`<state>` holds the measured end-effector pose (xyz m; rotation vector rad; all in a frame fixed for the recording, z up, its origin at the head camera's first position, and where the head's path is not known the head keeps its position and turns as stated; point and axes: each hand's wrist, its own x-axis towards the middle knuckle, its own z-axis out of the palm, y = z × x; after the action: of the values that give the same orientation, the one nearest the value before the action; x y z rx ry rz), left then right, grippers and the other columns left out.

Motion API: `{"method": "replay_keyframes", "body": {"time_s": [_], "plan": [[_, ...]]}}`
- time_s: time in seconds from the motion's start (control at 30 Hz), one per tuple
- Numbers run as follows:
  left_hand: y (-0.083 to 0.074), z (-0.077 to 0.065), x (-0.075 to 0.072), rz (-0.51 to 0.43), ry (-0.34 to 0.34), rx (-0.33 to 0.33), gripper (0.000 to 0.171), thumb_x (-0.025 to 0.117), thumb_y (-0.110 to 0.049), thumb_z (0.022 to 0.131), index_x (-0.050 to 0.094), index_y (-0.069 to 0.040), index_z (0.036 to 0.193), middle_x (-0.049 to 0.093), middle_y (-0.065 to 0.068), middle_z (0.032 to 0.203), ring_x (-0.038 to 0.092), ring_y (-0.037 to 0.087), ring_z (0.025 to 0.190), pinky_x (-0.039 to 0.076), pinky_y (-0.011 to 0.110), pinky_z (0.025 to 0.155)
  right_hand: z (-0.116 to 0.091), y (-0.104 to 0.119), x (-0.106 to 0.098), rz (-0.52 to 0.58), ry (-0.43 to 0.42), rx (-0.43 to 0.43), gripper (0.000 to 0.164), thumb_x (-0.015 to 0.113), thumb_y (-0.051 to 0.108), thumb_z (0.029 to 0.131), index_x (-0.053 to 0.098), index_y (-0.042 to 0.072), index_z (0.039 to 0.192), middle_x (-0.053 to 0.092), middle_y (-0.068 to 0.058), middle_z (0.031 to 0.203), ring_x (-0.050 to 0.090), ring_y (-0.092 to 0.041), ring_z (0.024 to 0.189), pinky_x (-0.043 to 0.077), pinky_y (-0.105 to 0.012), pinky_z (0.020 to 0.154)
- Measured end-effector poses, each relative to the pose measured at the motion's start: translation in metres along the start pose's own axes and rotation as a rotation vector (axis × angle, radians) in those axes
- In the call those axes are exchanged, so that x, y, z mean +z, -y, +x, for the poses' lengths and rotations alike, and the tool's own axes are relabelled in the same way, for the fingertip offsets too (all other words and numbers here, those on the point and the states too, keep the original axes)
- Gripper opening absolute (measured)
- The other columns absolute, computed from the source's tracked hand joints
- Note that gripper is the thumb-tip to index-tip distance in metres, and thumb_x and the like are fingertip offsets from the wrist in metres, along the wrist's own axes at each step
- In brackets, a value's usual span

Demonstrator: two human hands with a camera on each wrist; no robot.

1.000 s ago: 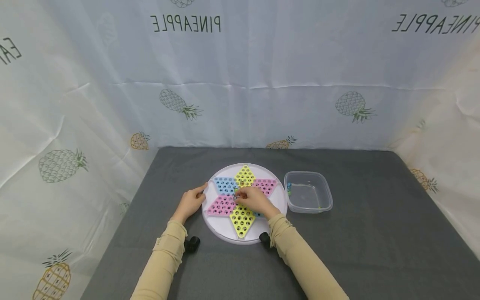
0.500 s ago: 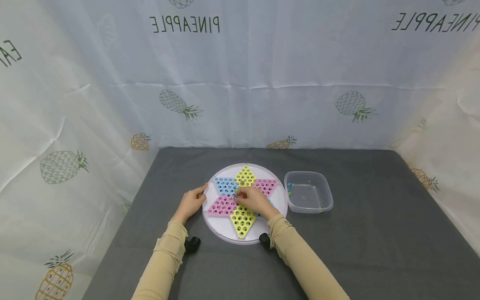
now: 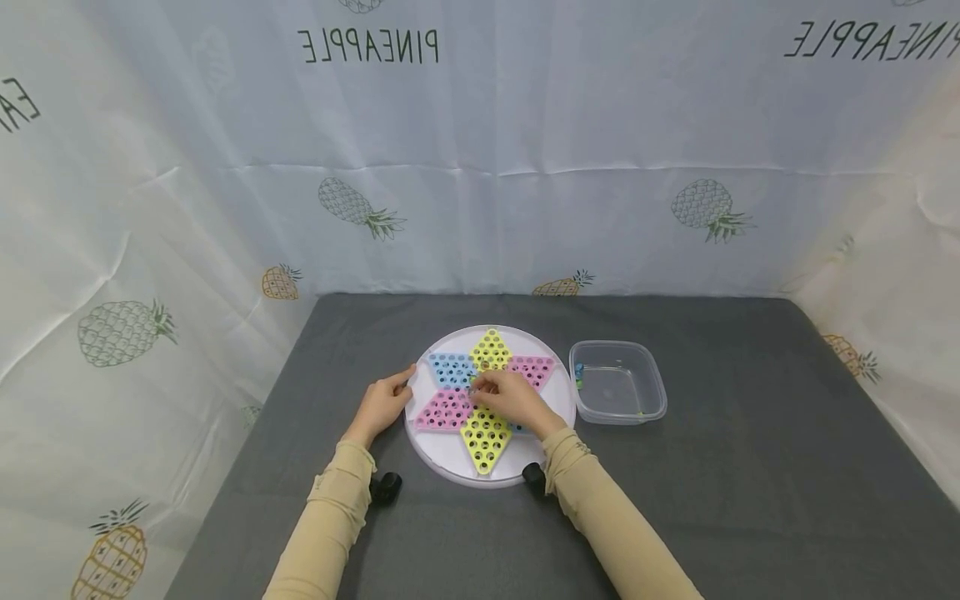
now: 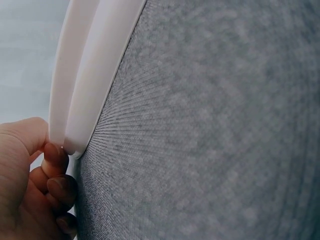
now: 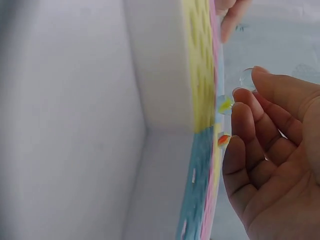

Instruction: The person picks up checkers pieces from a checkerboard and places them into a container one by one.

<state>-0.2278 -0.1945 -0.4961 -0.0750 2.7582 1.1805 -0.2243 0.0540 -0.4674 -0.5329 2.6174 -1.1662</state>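
Observation:
A round white Chinese checkers board [image 3: 525,454] bears a star of yellow, pink and blue triangles full of holes. My left hand [image 3: 382,406] holds the board's left rim; in the left wrist view thumb and curled fingers meet at the rim's edge. Over the star's middle, my right hand [image 3: 513,398] pinches a clear marble [image 5: 246,78] between thumb and fingertip. Just beside those fingers, a yellow-green marble [image 5: 226,105] and an orange marble [image 5: 224,140] sit on the board. Part of the star's right side is hidden under the right hand.
Right of the board stands a clear plastic box [image 3: 618,418] with several blue and green marbles [image 3: 579,375] at its left side. Dark grey cloth [image 3: 750,467] covers the table, and a pineapple-print curtain [image 3: 495,233] hangs behind and at the sides.
My right wrist has shifted slightly to the right, its fingers staying over the star's middle. The left hand keeps its place at the rim.

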Motion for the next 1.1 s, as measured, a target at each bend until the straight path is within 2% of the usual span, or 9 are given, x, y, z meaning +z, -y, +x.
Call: {"method": "replay_keyframes", "body": {"time_s": [0.23,0.4,0.6,0.8,1.0,1.1], "plan": [[0.001,0.0,0.0,0.003,-0.002,0.015,0.049,0.049,-0.019,0.091,0.045,-0.02,0.139,0.033,-0.001,0.057,0.028,0.012,0.052,0.029,0.026,0.051,-0.004,0.001,-0.008,0.01,-0.038,-0.021,0.021,0.061,0.027,0.089,0.068,0.015,0.104,0.063,0.002,0.09,0.055,-0.01,0.082,0.045,-0.028,0.074],[0.001,0.001,0.0,0.007,-0.01,0.007,0.049,0.048,-0.019,0.091,0.045,-0.02,0.14,0.033,-0.001,0.057,0.028,0.013,0.052,0.029,0.027,0.051,-0.005,0.003,-0.014,0.027,-0.073,-0.011,0.02,0.061,0.028,0.088,0.069,0.016,0.103,0.063,0.003,0.089,0.055,-0.01,0.081,0.045,-0.028,0.075],[0.002,0.002,0.001,0.014,-0.01,0.006,0.049,0.049,-0.019,0.09,0.045,-0.02,0.139,0.034,-0.001,0.059,0.029,0.013,0.053,0.029,0.027,0.052,-0.011,0.005,-0.024,0.043,-0.107,-0.001,0.025,0.062,0.028,0.088,0.068,0.014,0.108,0.066,0.001,0.094,0.057,-0.01,0.084,0.047,-0.027,0.076],[0.005,0.002,0.001,0.008,-0.018,0.03,0.048,0.049,-0.018,0.09,0.047,-0.019,0.138,0.033,-0.002,0.056,0.026,0.011,0.051,0.028,0.026,0.051,-0.017,-0.001,-0.033,0.064,-0.14,0.005,0.023,0.062,0.029,0.088,0.068,0.019,0.108,0.067,0.002,0.097,0.061,-0.011,0.086,0.049,-0.027,0.074],[0.006,0.003,0.001,0.003,-0.028,0.053,0.048,0.048,-0.019,0.089,0.047,-0.019,0.138,0.032,-0.003,0.054,0.024,0.01,0.05,0.027,0.025,0.049,-0.022,-0.008,-0.042,0.034,-0.173,-0.033,0.027,0.063,0.03,0.087,0.067,0.016,0.11,0.068,-0.001,0.1,0.062,-0.012,0.087,0.05,-0.028,0.074],[0.006,0.003,0.001,-0.005,-0.024,0.053,0.048,0.047,-0.019,0.09,0.047,-0.019,0.138,0.032,-0.003,0.055,0.024,0.011,0.05,0.027,0.025,0.049,-0.024,-0.011,-0.048,0.043,-0.184,-0.024,0.027,0.063,0.031,0.087,0.067,0.016,0.109,0.069,-0.001,0.1,0.062,-0.012,0.086,0.05,-0.027,0.074]]}}
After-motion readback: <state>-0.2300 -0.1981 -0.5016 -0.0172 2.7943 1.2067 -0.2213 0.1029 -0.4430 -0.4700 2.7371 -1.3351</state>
